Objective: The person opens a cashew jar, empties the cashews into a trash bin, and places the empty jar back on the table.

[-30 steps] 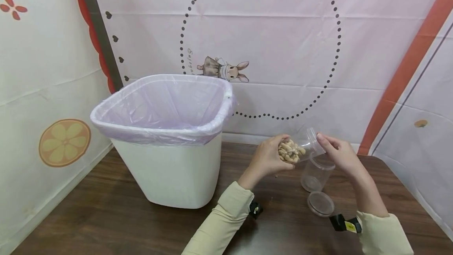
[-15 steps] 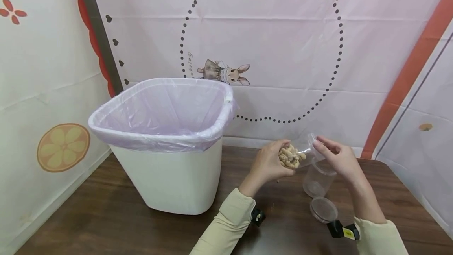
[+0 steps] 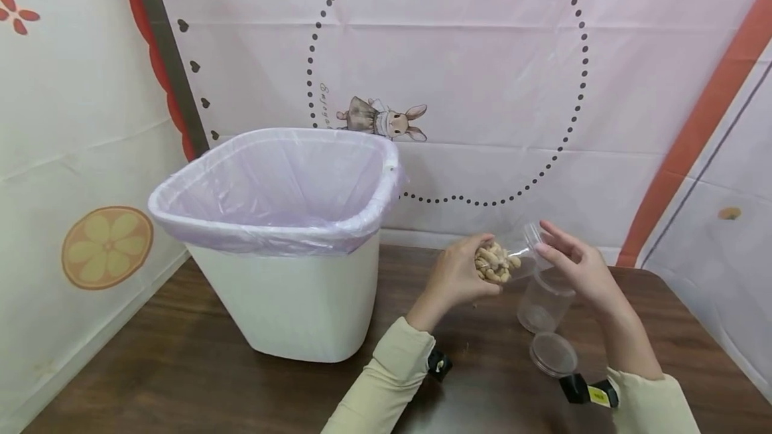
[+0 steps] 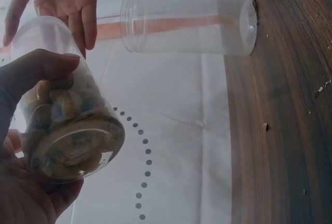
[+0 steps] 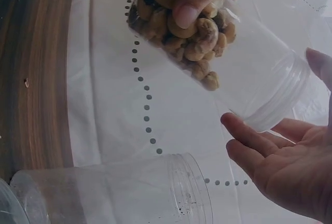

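My left hand grips the closed-end part of a clear plastic jar, thumb and fingers around it. Cashews with dark bits fill the jar's lower part. Tilted on its side, the jar points its lidless mouth to the right, above the table. My right hand is at that mouth, fingers extended below the rim and thumb on the other side; whether they touch it is hard to tell. Below stands a second clear jar, upright and without a lid, with small specks near its rim. A clear round lid lies before it.
A white bin with a pale purple liner stands on the left of the brown wooden table. Small crumbs lie on the tabletop. Printed cloth hangs behind and at both sides.
The right hand's fingers have straightened a little at the jar mouth. My left hand and the tilted jar hold nearly the same place. The head view has shifted slightly.
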`<state>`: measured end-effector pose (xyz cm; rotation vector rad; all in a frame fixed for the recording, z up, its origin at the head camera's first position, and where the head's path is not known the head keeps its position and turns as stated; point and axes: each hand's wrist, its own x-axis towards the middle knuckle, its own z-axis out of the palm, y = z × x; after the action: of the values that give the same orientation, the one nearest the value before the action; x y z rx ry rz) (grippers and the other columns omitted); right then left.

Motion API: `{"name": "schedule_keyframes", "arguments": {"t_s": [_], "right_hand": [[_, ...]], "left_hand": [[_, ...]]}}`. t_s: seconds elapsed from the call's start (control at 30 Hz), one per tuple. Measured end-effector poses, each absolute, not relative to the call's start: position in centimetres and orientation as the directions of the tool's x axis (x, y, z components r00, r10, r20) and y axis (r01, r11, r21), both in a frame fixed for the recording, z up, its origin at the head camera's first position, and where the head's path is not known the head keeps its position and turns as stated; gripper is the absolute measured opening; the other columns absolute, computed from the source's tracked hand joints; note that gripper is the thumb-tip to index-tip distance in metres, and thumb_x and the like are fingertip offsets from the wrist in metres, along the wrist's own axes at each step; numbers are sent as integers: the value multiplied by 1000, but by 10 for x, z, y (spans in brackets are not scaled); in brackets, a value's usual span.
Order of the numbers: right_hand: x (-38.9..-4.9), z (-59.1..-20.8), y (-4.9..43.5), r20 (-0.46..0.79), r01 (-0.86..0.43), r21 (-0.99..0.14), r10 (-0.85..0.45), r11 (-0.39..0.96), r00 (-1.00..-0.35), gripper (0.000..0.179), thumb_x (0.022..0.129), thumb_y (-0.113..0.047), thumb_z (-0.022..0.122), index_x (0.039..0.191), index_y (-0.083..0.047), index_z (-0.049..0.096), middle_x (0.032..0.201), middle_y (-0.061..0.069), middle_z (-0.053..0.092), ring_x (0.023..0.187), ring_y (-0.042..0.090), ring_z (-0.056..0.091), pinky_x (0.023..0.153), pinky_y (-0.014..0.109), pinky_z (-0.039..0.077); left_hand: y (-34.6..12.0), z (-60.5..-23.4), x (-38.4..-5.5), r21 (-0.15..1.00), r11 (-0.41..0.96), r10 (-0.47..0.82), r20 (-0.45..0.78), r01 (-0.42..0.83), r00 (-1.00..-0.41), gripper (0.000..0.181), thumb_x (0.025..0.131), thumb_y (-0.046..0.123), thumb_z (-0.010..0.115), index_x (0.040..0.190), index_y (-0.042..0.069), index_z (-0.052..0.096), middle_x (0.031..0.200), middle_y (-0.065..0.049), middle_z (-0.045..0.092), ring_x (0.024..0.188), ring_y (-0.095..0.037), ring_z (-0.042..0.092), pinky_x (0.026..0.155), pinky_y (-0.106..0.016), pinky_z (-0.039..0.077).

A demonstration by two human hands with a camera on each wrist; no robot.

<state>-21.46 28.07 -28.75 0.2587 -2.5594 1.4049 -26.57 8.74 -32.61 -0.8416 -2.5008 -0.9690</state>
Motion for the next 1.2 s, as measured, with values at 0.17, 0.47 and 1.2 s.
{"name": "schedule_keyframes", "arguments": {"t_s": [0.17, 0.47, 1.2], "right_hand": [[-216, -286, 281, 256, -226, -822, -16, 522, -967, 59, 95, -35, 40, 141, 0, 26, 138, 31, 31, 127, 43, 29, 101, 51, 29], [-215, -284, 281, 235, -157, -785, 53, 599, -971, 65, 96, -41, 30, 132, 12, 35, 125, 36, 44, 112, 40, 46, 76, 14, 43], [-208, -278, 285, 193, -142, -781, 19, 608, -981, 64, 92, -39, 46, 141, -2, 29, 128, 29, 46, 117, 36, 44, 79, 16, 43]], "left_hand": [[88, -325, -266, 483, 603, 410, 495, 635, -766, 76, 54, 28, 84, 123, 15, 53, 111, 1, 62, 95, -12, 57, 80, -23, 45], [89, -325, -264, 466, 607, 425, 495, 644, -758, 77, 55, 28, 84, 124, 18, 52, 113, 3, 61, 95, -10, 57, 79, -21, 45], [90, -326, -262, 451, 604, 431, 509, 657, -745, 79, 54, 28, 85, 124, 17, 52, 113, 2, 61, 94, -11, 58, 80, -21, 45]]}}
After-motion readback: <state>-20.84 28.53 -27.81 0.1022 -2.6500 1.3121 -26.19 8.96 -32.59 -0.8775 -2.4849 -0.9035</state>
